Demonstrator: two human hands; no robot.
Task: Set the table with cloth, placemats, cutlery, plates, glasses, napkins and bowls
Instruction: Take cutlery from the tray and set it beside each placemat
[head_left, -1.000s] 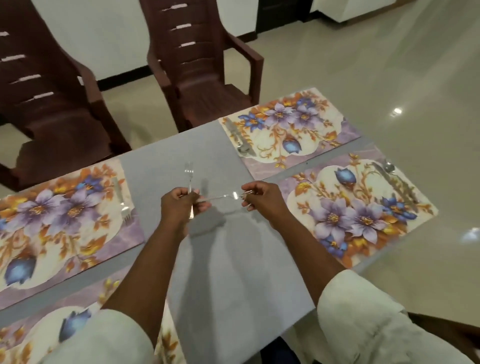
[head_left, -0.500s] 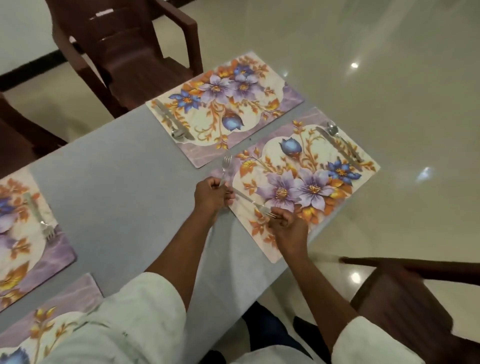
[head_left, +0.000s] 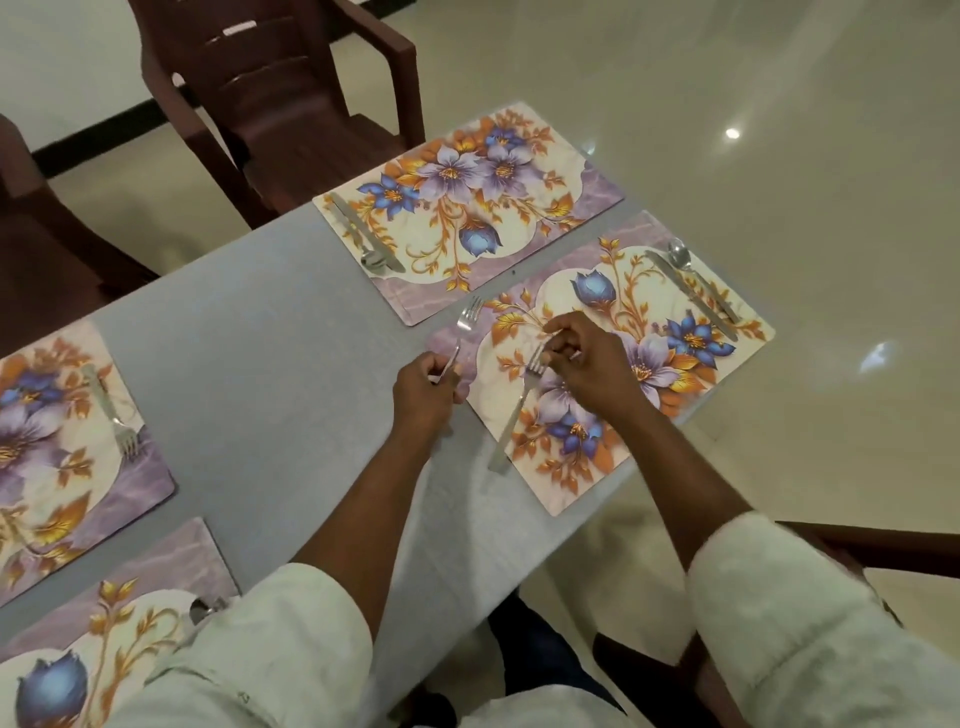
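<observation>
Already past cloth and placemats, left hand (head_left: 423, 387) and right hand (head_left: 587, 364) each pinch a fork at the tabletop's right edge; plates, glasses, napkins, bowls remain.

Right hand (head_left: 587, 364) now up at second fork's (head_left: 514, 410) tines.

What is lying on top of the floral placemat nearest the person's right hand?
On the floral placemat lie a steel knife and spoon at its far edge. The right hand holds a fork over it. The hand covers part of the print.
</observation>
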